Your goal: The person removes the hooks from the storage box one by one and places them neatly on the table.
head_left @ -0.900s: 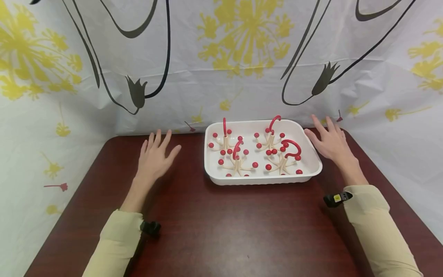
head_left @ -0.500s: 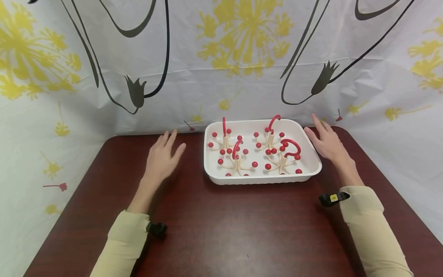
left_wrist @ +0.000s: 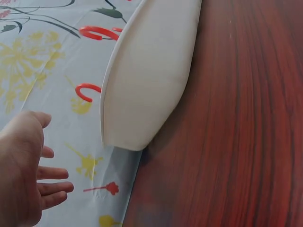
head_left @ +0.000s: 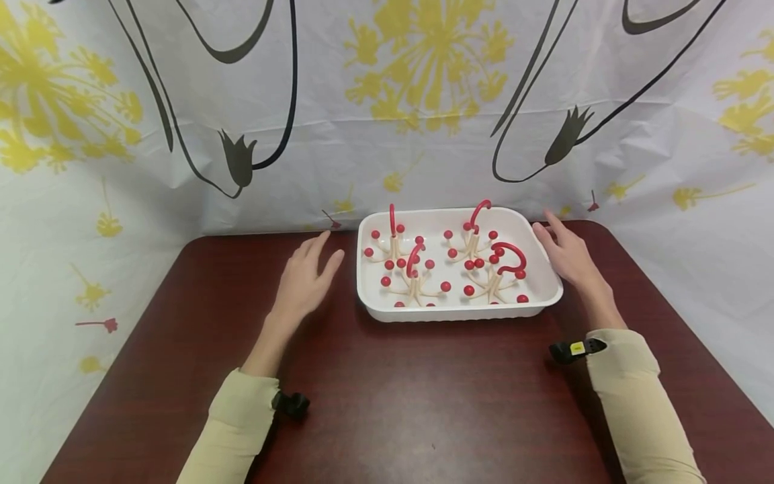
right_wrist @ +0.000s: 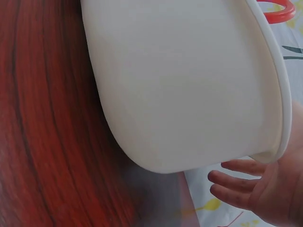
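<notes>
A white rectangular tray (head_left: 459,314) stands at the back of the table. Inside it are several cream branching pieces (head_left: 414,290) with red balls on their arm tips, each topped by a curved red hook (head_left: 512,250). My left hand (head_left: 304,279) hovers left of the tray, fingers extended and thumb apart, holding nothing; a gap separates it from the tray wall (left_wrist: 151,71) in the left wrist view. My right hand (head_left: 570,255) is at the tray's right end, fingers extended. Its thumb is at the rim; whether it touches, I cannot tell. The right wrist view shows the fingers (right_wrist: 236,184) partly behind the tray.
The dark red-brown wooden table (head_left: 411,403) runs toward me in front of the tray. A white curtain (head_left: 326,81) with yellow and grey flower prints hangs right behind the table's back edge and along both sides.
My left hand has moved right, toward the tray. My right hand has shifted slightly left, closer to the tray's right end. The tray and its contents have stayed in place.
</notes>
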Tool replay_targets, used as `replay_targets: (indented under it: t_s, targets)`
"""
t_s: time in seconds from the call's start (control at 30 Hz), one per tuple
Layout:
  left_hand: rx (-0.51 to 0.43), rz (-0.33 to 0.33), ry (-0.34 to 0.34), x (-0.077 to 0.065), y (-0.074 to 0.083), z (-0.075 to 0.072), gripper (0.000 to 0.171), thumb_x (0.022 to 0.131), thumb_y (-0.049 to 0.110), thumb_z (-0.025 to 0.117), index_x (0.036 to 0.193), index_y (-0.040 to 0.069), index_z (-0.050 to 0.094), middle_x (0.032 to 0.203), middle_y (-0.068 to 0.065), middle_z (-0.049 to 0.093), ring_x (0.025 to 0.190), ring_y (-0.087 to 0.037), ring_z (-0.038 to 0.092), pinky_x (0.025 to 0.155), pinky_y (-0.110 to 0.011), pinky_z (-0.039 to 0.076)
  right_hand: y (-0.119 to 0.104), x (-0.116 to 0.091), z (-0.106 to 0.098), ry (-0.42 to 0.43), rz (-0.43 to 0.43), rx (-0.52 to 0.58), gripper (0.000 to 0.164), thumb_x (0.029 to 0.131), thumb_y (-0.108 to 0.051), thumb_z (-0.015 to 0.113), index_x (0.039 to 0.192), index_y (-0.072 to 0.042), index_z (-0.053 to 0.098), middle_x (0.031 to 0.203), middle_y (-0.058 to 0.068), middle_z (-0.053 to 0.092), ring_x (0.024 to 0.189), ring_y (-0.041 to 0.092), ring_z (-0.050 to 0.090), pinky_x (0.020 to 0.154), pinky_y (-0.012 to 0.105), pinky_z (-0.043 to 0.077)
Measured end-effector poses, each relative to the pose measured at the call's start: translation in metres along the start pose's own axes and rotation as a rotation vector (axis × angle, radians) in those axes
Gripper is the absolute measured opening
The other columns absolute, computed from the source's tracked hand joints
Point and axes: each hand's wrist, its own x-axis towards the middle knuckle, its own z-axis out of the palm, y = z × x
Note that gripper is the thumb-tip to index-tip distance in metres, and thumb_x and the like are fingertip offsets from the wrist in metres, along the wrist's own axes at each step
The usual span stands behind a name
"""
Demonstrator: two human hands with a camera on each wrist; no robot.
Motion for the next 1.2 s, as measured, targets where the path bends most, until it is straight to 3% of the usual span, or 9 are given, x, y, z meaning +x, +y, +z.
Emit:
replay_targets:
  t_s: [0.23, 0.57, 0.73, 0.9, 1.2]
  targets:
    - [-0.077, 0.016, -0.008, 0.000, 0.011, 0.010, 0.066, 0.102, 0.054, 0.047, 0.153, 0.012, 0.042, 0.152, -0.014, 0.045, 0.140, -0.032, 0.041, 0.112, -0.054, 0.036, -0.002, -0.003, 0.006, -0.003, 0.057, 0.064, 0.076, 0.105, -0.058, 0.034, 0.162, -0.010, 0.017, 0.150, 0.035, 0.037, 0.137, 0.054, 0.035, 0.108, 0.070, 0.028]
    - [-0.188, 0.061, -0.026, 0.000, 0.024, 0.023, 0.060, 0.102, 0.046, 0.054, 0.149, 0.010, 0.046, 0.145, -0.010, 0.050, 0.131, -0.025, 0.047, 0.108, -0.048, 0.043, -0.004, -0.006, 0.011, 0.073, 0.036, 0.125, 0.070, 0.106, -0.052, 0.039, 0.156, -0.004, 0.034, 0.137, 0.034, 0.048, 0.126, 0.048, 0.045, 0.103, 0.063, 0.035]
    - [-0.230, 0.072, -0.038, 0.001, 0.030, 0.029, 0.060, 0.101, 0.045, 0.057, 0.149, 0.010, 0.047, 0.142, -0.009, 0.052, 0.128, -0.025, 0.049, 0.106, -0.048, 0.045, 0.000, -0.004, 0.015, 0.111, 0.040, 0.134, 0.062, 0.105, -0.046, 0.046, 0.150, -0.004, 0.045, 0.126, 0.029, 0.057, 0.113, 0.041, 0.053, 0.089, 0.047, 0.043]
    - [-0.267, 0.099, -0.044, 0.003, 0.037, 0.036, 0.056, 0.101, 0.039, 0.059, 0.146, 0.006, 0.050, 0.133, -0.014, 0.056, 0.120, -0.031, 0.053, 0.102, -0.048, 0.047, 0.005, -0.001, 0.019, 0.144, 0.077, 0.165, 0.050, 0.104, -0.038, 0.052, 0.142, -0.006, 0.056, 0.118, 0.023, 0.061, 0.101, 0.028, 0.055, 0.076, 0.028, 0.043]
    - [-0.368, 0.185, -0.062, 0.007, 0.051, 0.051, 0.050, 0.100, 0.029, 0.062, 0.142, 0.003, 0.053, 0.122, -0.013, 0.061, 0.112, -0.028, 0.057, 0.098, -0.047, 0.049, 0.011, -0.001, 0.020, 0.153, 0.143, 0.254, 0.051, 0.102, -0.040, 0.056, 0.141, -0.007, 0.058, 0.116, 0.017, 0.060, 0.090, 0.015, 0.055, 0.068, 0.017, 0.045]
